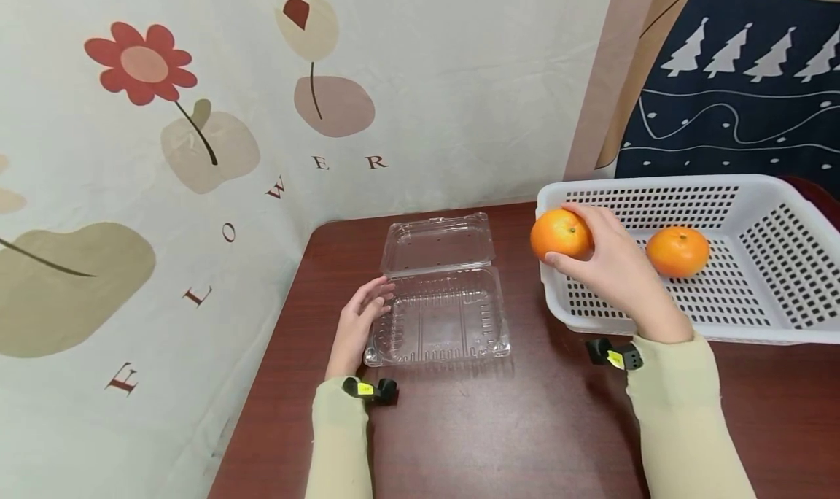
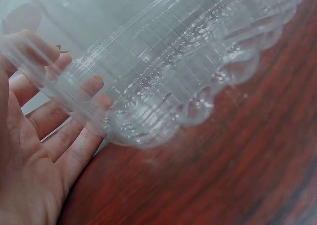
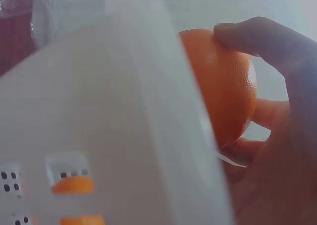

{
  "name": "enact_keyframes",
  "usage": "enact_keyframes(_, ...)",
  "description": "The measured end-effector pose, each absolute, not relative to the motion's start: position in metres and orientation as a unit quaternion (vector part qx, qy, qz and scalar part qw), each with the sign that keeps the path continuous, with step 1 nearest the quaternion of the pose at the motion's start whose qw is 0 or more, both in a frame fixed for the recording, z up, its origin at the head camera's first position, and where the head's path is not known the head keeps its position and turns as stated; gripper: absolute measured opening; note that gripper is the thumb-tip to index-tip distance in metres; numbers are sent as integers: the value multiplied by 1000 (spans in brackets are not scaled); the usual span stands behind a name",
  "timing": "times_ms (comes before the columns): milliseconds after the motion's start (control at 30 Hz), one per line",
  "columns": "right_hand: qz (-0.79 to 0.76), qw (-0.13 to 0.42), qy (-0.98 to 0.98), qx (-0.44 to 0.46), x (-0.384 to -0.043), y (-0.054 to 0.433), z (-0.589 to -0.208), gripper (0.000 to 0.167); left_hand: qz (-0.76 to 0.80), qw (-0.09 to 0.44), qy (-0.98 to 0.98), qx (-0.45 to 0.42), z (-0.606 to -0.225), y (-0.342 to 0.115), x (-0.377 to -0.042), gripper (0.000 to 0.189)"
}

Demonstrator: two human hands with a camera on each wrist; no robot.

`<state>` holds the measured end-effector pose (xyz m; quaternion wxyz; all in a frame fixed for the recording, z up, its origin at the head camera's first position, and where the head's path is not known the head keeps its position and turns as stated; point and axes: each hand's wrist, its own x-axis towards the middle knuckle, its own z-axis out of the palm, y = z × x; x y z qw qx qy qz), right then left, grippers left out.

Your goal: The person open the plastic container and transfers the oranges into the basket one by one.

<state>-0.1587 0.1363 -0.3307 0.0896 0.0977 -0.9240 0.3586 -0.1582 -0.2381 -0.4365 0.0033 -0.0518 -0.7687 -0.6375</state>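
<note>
My right hand [image 1: 613, 265] grips an orange [image 1: 561, 235] between thumb and fingers, over the left rim of a white plastic basket [image 1: 741, 331]. In the right wrist view the basket wall [image 3: 124, 111] covers part of the held orange [image 3: 223, 86]. A second orange [image 1: 678, 252] sits inside the basket. My left hand [image 1: 357, 324] rests at the left side of a clear plastic clamshell box [image 1: 440, 324], whose lid [image 1: 438, 245] lies folded back. Seen from the left wrist, relaxed fingers [image 2: 64, 131] touch the box's outer wall [image 2: 143, 121].
The dark red-brown table [image 1: 446, 433] carries the box left of the basket. Behind it hangs a pale cloth [image 1: 459, 105] with printed flowers and letters. A navy cloth part [image 1: 741, 120] with white trees hangs behind the basket.
</note>
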Motion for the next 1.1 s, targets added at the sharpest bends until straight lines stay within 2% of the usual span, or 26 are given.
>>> enact_keyframes(567,357,79,-927,83,-152,149,-329,71,-641,3,-765,-64,-440,-240,-160,37)
enact_keyframes(1100,309,43,-947,78,-144,169,-327,76,-644,5,-763,-58,-439,-240,-159,37)
